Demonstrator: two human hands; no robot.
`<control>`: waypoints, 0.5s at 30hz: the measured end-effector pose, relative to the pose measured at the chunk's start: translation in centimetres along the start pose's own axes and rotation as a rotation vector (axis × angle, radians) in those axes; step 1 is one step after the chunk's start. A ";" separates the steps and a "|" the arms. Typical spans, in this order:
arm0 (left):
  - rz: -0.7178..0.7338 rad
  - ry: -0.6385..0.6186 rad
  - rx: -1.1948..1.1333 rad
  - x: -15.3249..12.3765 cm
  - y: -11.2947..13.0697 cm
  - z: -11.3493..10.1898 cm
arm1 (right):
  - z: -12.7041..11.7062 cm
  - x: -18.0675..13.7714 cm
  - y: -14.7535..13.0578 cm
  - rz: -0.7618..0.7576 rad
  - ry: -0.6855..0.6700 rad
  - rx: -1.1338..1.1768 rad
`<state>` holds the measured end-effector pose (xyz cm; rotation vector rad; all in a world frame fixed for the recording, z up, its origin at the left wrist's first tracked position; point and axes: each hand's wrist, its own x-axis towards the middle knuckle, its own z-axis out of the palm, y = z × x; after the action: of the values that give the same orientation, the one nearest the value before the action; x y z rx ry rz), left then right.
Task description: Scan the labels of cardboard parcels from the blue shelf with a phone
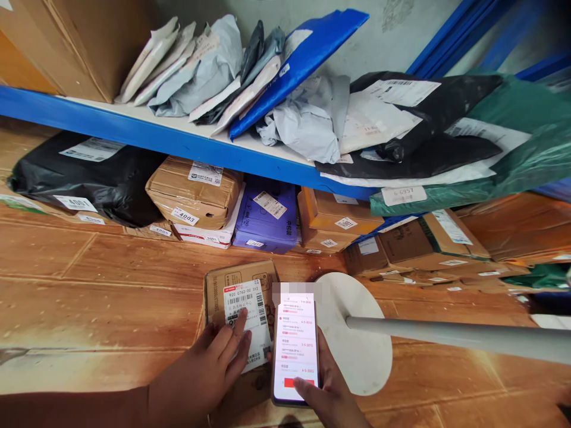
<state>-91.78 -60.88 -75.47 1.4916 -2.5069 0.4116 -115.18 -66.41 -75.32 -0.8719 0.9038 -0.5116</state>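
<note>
The left hand (209, 371) lies flat on a small cardboard parcel (238, 297) on the wooden floor (111, 285), fingers spread and pressing down, the fingertips resting on the white shipping label (250, 321) beside its barcode. This grip pinches nothing; it pins the parcel in place. The right hand (328, 395) cradles a phone (295, 348) from below, fingers curled round its far edge and the thumb laid across the lower screen near a red button. The phone stands just right of the label, its left edge overlapping the parcel's right side.

The parcel lies directly under and just beyond the left hand, in the near middle of the scene. Its long axis runs near to far, tilted slightly, and the phone's long axis runs almost parallel to it. The left hand is plainly the closer one to the parcel; the right hand is taken up with the phone.

To the right, touching or nearly touching the phone, sits a round white base (357, 339) with a pale pole (455, 336) reaching away to the right, so room on that side is tight. To the left of the parcel the floor is bare boards. Farther off, a row of labelled boxes lies under a blue shelf (134, 128): a black bag (84, 178), a taped brown parcel (196, 190), a purple box (267, 217) and more brown cartons. On the shelf are grey, blue and black mailer bags (307, 113).
</note>
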 end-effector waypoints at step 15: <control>-0.031 -0.039 -0.024 -0.6 0.5 0.4 | 0.3 0.0 -0.1 -0.003 0.032 0.031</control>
<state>-91.96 -60.32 -76.04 1.5422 -2.5052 0.3491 -114.88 -66.30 -75.17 -0.8389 0.9214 -0.5427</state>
